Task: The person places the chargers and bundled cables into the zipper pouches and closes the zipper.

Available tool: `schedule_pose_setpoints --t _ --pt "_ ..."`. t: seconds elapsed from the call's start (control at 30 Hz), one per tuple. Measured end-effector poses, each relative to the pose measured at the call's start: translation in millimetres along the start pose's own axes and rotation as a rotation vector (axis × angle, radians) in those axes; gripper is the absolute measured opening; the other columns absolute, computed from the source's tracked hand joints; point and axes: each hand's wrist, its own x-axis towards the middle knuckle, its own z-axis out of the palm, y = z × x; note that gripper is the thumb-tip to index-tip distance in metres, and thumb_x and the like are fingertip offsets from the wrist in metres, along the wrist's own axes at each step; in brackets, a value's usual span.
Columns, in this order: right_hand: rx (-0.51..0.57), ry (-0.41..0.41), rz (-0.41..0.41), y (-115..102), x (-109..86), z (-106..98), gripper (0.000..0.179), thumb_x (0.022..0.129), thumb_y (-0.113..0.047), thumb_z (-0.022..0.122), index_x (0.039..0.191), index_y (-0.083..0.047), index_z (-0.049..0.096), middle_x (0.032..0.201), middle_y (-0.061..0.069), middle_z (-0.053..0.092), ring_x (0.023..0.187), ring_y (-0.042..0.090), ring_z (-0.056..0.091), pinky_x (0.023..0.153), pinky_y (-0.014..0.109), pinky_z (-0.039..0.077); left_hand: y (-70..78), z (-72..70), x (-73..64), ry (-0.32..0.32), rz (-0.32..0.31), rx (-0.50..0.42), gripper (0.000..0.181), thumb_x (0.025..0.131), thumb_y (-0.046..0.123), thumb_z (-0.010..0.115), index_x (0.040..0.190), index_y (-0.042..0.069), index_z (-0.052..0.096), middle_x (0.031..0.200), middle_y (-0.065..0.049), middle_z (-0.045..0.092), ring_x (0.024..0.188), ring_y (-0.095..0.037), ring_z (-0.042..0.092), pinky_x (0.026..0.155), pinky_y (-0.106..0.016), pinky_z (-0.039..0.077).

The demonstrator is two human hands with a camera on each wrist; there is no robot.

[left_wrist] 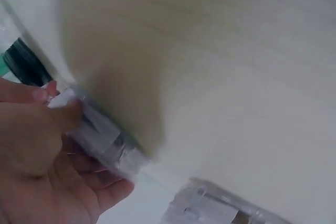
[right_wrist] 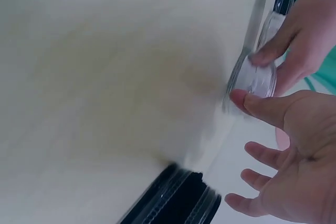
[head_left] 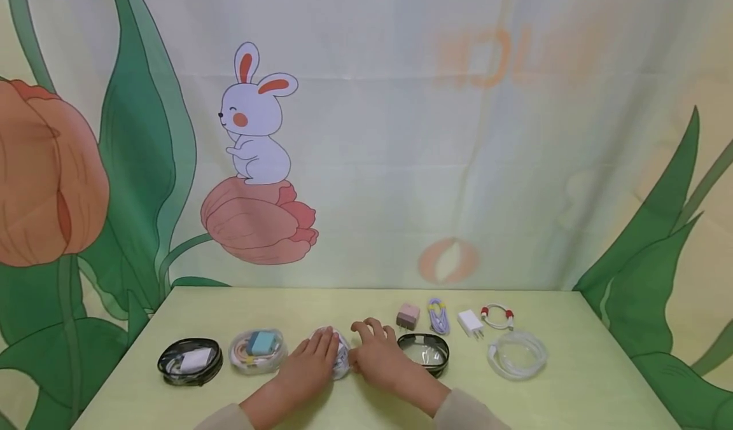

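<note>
A transparent round case [head_left: 342,357] with something white inside lies near the middle of the table. My left hand [head_left: 312,363] holds it, fingers over its top and the thumb along its side, as the left wrist view shows. On the case's right side, the thumb of my right hand [head_left: 380,360] touches or almost touches the edge. That hand's other fingers are spread and loosely bent, with nothing in them. Just right of it sits a black-rimmed transparent case [head_left: 424,353], partly covered by the right wrist.
To the left lie a black-rimmed case [head_left: 191,361] with a white charger and a transparent case [head_left: 258,352] holding a teal charger. Farther right are a pink charger [head_left: 408,315], purple cable [head_left: 438,316], white charger [head_left: 471,323], red-ended white cable [head_left: 497,316] and transparent case [head_left: 517,355].
</note>
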Motion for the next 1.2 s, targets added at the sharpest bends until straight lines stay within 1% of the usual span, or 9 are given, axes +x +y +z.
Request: schedule_pose_setpoints --t 0.07,0.13,0.2,0.3,0.4,0.5,0.73,1.03,1.2 --pt "-0.004 0.003 0.024 3 3.5 1 0.008 0.086 -0.026 0.078 0.080 -0.032 0.075 0.140 0.006 0.051 0.130 0.035 0.045 0.093 0.052 0.047 -1.1 -4.3 -0.2 -0.039 -0.021 -0.047 0.042 0.100 0.020 0.061 0.137 -0.001 0.058 0.137 -0.019 0.059 0.124 -0.032 0.058 0.093 -0.042 0.054" --pt "-0.016 0.004 0.051 9 9.2 3 0.008 0.087 -0.025 0.077 0.081 -0.031 0.076 0.141 0.006 0.052 0.130 0.036 0.045 0.092 0.053 0.047 -3.6 -7.1 -0.7 -0.040 -0.025 -0.079 0.044 0.097 0.022 0.066 0.134 -0.001 0.059 0.129 -0.019 0.059 0.117 -0.033 0.057 0.091 -0.043 0.054" --pt "-0.019 0.000 0.090 16 15.5 6 0.007 0.089 -0.025 0.076 0.085 -0.031 0.078 0.141 0.007 0.052 0.131 0.037 0.045 0.093 0.054 0.047 -6.6 -8.4 -0.8 -0.001 0.004 -0.086 0.041 0.095 0.019 0.068 0.129 -0.001 0.059 0.125 -0.018 0.057 0.115 -0.033 0.055 0.093 -0.044 0.053" --pt "-0.005 -0.013 0.146 23 24.7 12 0.008 0.091 -0.023 0.074 0.089 -0.030 0.078 0.142 0.008 0.052 0.133 0.037 0.043 0.095 0.056 0.046 -10.8 -5.2 -1.5 0.045 0.079 -0.099 0.046 0.094 0.019 0.070 0.131 -0.003 0.056 0.132 -0.020 0.054 0.124 -0.036 0.053 0.101 -0.046 0.050" --pt "0.013 -0.018 0.169 25 27.8 15 0.008 0.092 -0.022 0.074 0.089 -0.029 0.078 0.141 0.009 0.053 0.133 0.038 0.043 0.096 0.057 0.046 -10.5 2.2 -2.9 0.006 0.115 -0.163 0.049 0.099 0.016 0.063 0.141 -0.006 0.049 0.148 -0.022 0.048 0.136 -0.037 0.049 0.107 -0.049 0.046" --pt "0.022 -0.016 0.162 25 26.7 17 0.007 0.092 -0.023 0.074 0.091 -0.028 0.078 0.141 0.010 0.053 0.133 0.038 0.044 0.096 0.056 0.046 -10.0 5.6 -6.2 -0.061 0.105 -0.233 0.051 0.104 0.014 0.054 0.147 -0.008 0.042 0.153 -0.025 0.043 0.140 -0.039 0.045 0.108 -0.050 0.045" --pt "0.035 0.010 0.114 19 17.8 15 0.009 0.087 -0.016 0.075 0.082 -0.024 0.078 0.137 0.011 0.055 0.129 0.039 0.045 0.094 0.054 0.047 -12.0 3.8 -7.6 -0.046 0.086 -0.179 0.045 0.103 0.003 0.050 0.146 -0.009 0.043 0.152 -0.026 0.044 0.138 -0.039 0.047 0.108 -0.050 0.045" --pt "-0.039 0.049 0.027 -13 8.5 12 0.012 0.078 -0.012 0.083 0.071 -0.015 0.074 0.138 0.010 0.050 0.130 0.045 0.043 0.097 0.055 0.048 -5.9 2.1 -4.0 -0.055 0.018 -0.134 0.046 0.101 0.001 0.052 0.147 -0.005 0.046 0.152 -0.021 0.046 0.138 -0.035 0.049 0.109 -0.047 0.045" --pt "-0.033 0.072 0.043 -15 8.9 14 0.014 0.080 -0.008 0.080 0.069 -0.012 0.072 0.140 0.012 0.048 0.131 0.048 0.041 0.098 0.057 0.048 -5.7 7.4 -1.3 -0.023 0.027 -0.116 0.048 0.100 0.000 0.054 0.147 -0.005 0.045 0.152 -0.021 0.047 0.137 -0.035 0.050 0.108 -0.047 0.045"
